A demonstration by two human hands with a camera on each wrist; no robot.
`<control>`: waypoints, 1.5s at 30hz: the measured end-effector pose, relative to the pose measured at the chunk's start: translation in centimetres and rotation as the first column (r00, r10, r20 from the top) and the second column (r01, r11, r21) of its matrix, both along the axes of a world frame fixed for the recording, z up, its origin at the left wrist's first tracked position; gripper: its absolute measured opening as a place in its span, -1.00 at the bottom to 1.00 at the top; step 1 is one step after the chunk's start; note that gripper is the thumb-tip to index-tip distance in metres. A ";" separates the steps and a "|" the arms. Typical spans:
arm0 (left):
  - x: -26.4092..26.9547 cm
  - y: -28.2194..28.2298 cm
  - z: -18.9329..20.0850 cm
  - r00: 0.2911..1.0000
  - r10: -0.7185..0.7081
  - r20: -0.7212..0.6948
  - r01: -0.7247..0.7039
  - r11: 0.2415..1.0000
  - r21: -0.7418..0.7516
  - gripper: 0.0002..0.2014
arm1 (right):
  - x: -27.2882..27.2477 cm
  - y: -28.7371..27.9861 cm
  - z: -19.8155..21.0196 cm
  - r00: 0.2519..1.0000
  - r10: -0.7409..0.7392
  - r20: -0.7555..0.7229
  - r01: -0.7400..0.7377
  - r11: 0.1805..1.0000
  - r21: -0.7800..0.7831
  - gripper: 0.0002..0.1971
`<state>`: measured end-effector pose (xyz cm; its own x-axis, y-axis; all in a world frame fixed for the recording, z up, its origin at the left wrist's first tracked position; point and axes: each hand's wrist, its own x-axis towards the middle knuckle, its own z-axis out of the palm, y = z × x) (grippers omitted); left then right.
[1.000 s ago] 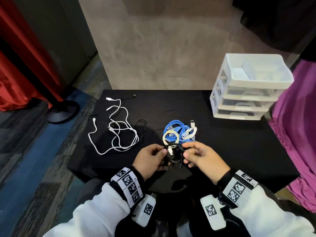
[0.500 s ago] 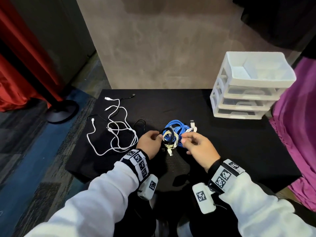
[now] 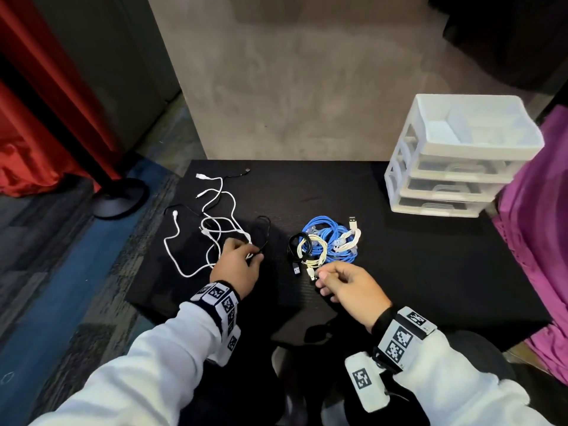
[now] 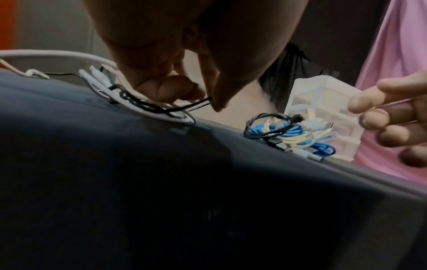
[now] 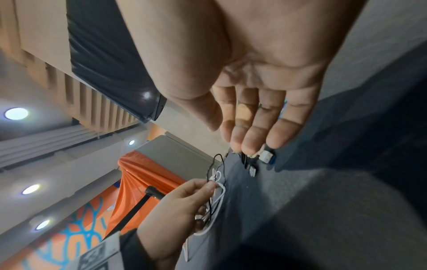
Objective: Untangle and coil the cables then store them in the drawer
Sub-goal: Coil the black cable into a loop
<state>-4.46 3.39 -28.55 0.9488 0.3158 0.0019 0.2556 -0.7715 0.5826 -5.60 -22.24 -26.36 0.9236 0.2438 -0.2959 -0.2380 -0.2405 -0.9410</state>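
black table against tan wall; red curtain left, drawers right rear | left hand pinches tangle | right hand loose, empty, near coils

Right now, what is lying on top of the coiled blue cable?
On the coiled blue cable lie a cream coiled cable, a black coiled cable and a white bundled cable. Beneath them the blue coil is hidden.

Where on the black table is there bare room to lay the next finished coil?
Bare cloth lies between the coiled cable pile and the drawer unit, and behind the pile toward the wall. It is crowded on the left, where the left hand pinches the tangled cables, and beside the right hand.
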 end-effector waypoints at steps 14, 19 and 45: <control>-4.9 -4.3 3.0 0.894 -0.200 0.400 0.217 0.976 0.002 -0.71 | 2.8 4.1 7.0 0.990 0.010 0.139 -0.042 0.972 0.230 -0.86; -1.5 -2.5 2.7 0.945 -0.312 0.097 0.309 0.950 0.040 -0.50 | 1.5 4.3 10.7 0.953 0.158 0.260 -0.220 0.947 0.234 -0.85; 0.3 -0.8 8.6 0.890 -0.096 0.445 0.225 0.942 -0.248 -0.80 | 1.2 -0.8 16.0 0.875 0.076 0.478 -0.128 0.989 0.077 -0.78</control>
